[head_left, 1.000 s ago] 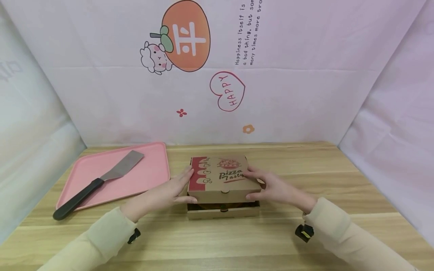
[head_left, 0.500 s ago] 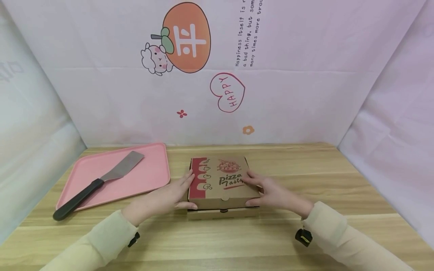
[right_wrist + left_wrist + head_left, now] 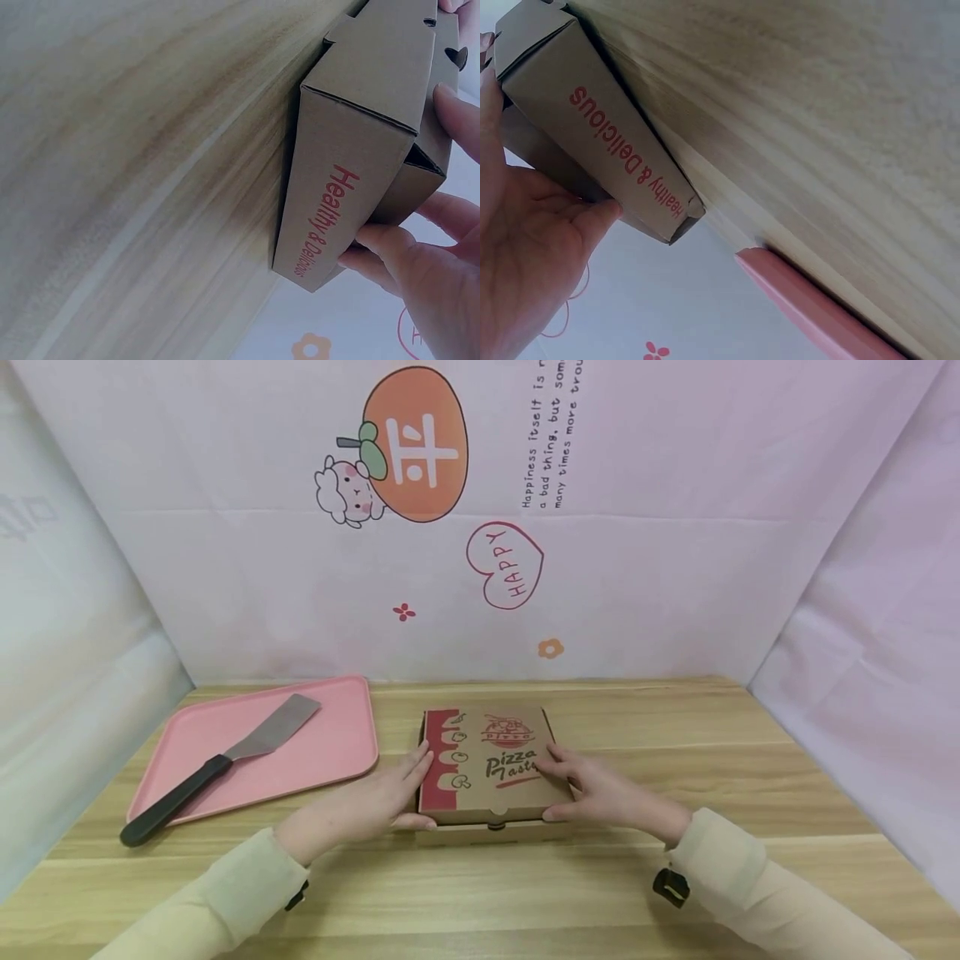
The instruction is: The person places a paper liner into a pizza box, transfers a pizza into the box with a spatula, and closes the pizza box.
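A brown cardboard pizza box [image 3: 498,777] with a red-printed lid lies on the wooden table, its lid down over the base and a narrow gap still showing along the side in the right wrist view. My left hand [image 3: 360,806] touches the lid's left side with extended fingers, its thumb at the front left corner. On the other side my right hand [image 3: 603,789] rests loosely bent fingers on the lid's right edge and side, with its thumb on the front flap [image 3: 431,142]. Red lettering marks the box's side wall [image 3: 622,142].
To the left lies a pink tray [image 3: 322,743], with a black-handled metal spatula [image 3: 273,727] across it and the handle reaching past the tray's near edge. A printed white cloth [image 3: 645,568] stands behind the table [image 3: 712,735], and cloth walls flank it.
The lid has come down, and the wide front opening that showed the dark inside is covered. Both hands have lowered slightly with it. Tray and spatula stay put.
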The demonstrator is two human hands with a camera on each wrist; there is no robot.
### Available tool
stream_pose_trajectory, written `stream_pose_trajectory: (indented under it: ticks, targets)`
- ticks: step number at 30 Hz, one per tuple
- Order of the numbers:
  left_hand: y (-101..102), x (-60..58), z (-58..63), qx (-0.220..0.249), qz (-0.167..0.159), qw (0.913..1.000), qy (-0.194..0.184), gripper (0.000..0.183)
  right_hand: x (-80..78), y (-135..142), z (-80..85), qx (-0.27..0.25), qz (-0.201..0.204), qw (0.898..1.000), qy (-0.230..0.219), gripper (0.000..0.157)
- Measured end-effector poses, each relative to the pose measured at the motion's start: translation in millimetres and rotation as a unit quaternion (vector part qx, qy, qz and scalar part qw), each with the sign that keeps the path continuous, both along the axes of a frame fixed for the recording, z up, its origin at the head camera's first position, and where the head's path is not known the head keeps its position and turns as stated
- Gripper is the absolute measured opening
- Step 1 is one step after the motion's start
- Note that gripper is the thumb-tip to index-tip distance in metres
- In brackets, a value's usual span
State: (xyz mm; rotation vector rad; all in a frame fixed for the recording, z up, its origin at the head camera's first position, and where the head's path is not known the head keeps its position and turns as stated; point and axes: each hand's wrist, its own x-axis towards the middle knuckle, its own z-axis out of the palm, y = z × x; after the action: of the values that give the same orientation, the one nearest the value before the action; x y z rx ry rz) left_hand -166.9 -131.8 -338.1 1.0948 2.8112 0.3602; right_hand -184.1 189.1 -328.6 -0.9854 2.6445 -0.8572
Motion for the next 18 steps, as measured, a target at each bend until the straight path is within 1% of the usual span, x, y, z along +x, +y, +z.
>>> stream_pose_trajectory:
  ticks: [6,13,18]
  targets:
    - [0.0,-0.6,-1.3,-0.018,0.004,0.9997,-0.016,0.088,0.6,0.1,-1.1,0.018,-0.009,1.000,0.009,0.066]
    - [-1.9,-0.8,-4.5,-0.040,-0.005,0.9992,-0.004,0.086,1.8,-1.0,-1.3,0.042,-0.006,0.999,0.030,0.055]
    - [-2.7,-0.7,-6.7,-0.035,0.000,0.9994,-0.006,0.086,2.4,-2.0,-1.8,0.054,-0.002,0.997,0.048,0.048]
